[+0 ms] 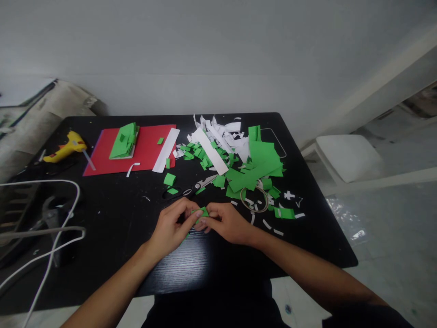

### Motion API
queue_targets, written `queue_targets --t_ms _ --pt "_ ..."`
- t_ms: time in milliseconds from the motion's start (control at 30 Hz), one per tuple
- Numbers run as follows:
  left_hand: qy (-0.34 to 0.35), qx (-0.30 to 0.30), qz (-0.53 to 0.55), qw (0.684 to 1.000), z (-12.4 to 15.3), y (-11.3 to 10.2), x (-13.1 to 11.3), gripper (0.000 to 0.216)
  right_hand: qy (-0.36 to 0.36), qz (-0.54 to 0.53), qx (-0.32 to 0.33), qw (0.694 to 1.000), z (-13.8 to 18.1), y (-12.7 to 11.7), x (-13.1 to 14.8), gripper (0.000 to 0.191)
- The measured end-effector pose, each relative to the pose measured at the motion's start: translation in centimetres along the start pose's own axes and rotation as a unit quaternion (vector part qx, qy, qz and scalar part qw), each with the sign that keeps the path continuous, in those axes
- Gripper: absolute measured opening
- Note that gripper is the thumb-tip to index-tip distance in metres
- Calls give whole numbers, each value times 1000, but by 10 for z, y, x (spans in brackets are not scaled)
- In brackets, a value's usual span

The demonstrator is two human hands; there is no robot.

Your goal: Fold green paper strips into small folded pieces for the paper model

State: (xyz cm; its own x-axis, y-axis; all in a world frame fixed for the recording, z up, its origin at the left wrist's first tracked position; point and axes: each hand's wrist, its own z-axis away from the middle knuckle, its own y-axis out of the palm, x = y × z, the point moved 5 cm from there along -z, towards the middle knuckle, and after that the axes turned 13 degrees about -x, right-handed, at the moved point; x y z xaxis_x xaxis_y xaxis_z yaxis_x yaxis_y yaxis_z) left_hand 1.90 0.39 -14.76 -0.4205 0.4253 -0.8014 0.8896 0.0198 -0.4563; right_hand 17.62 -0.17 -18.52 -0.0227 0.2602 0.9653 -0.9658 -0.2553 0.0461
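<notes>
Between my two hands, just above the front of the black table (pixel 119 246), is a small piece of green paper (pixel 204 211). My left hand (pixel 175 223) pinches it between thumb and fingers from the left. From the right, my right hand (pixel 227 222) grips the same piece with its fingertips, which partly cover it. Right behind the hands lie black-handled scissors (pixel 201 183), with a rolled green paper piece (pixel 170 179) to their left. A roll of tape (pixel 254 200) rests to the right, among small white paper strips.
Cut white paper (pixel 218 136) and green paper (pixel 259 164) are heaped at the back. A folded green paper object (pixel 124 141) sits on a red sheet (pixel 99 157). At the left are a yellow glue gun (pixel 70 146) and a white cable (pixel 64 232). A white stool (pixel 348 157) stands right.
</notes>
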Motion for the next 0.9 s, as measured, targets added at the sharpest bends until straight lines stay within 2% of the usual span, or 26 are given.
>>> queue_targets --t_ms 567,900 --pt "0 0 -6 1000 1 0 2 8 8 9 1 1000 0 0 -4 30" --pt "1 -13 -4 1000 1 -1 -1 8 26 -36 1 999 -1 2 0 39"
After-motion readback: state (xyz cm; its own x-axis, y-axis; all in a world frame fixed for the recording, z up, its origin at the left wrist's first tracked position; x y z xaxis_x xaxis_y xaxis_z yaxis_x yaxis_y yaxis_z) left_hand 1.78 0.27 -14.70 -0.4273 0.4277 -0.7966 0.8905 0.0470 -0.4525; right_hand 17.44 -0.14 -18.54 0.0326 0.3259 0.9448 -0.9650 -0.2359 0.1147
